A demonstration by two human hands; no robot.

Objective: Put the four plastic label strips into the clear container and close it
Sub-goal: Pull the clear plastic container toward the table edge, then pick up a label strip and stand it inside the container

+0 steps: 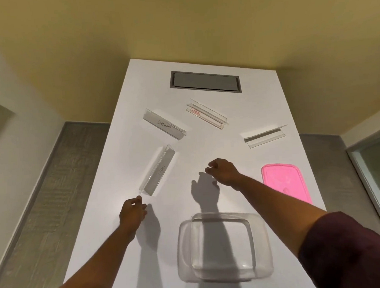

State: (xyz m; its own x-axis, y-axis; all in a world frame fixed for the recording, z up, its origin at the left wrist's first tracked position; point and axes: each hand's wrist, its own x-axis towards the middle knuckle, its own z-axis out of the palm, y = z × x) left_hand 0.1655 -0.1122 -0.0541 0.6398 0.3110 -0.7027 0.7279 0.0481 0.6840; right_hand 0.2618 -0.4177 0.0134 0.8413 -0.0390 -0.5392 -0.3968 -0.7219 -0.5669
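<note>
Several clear plastic label strips lie on the white table (259, 100). One with faint writing (157, 170) lies nearest, one marked ELEPHANT (164, 124) is behind it, one with a red sticker (206, 114) sits mid-back, and a blank one (265, 136) is at the right. The clear container (223, 246) stands open and empty near me. Its pink lid (284, 181) lies flat to the right. My left hand (133, 214) hovers just below the nearest strip, fingers loosely curled, holding nothing. My right hand (223, 172) hangs over bare table, fingers loosely curled, holding nothing.
A grey recessed cable hatch (204, 82) is set into the far end of the table. Grey floor runs along both long sides, and a yellow wall stands behind. A glass panel (377, 173) is at the right.
</note>
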